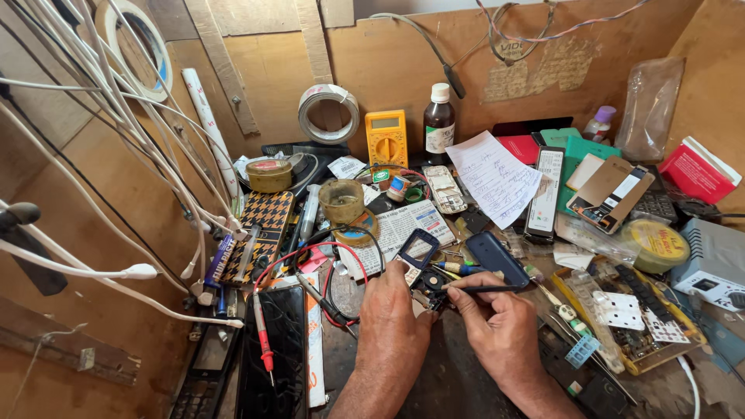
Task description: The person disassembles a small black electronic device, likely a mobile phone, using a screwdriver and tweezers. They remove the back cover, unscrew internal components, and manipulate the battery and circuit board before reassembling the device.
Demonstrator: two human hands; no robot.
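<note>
My left hand (393,310) rests on the cluttered bench and pins down a small opened mobile phone (423,281) with its circuit board showing. My right hand (498,322) grips a thin dark tool (490,289) like a pen, its tip lying toward the board. A blue phone front frame (417,248) and a dark blue back cover (497,258) lie just beyond the hands. Red and black probe leads (330,271) curl beside my left hand.
A yellow multimeter (386,140), brown bottle (438,124), tape roll (329,113) and handwritten paper (494,178) stand at the back. White cables (116,155) hang at left. A black smartphone (273,349) lies front left. Boxes and a parts tray (628,326) crowd the right.
</note>
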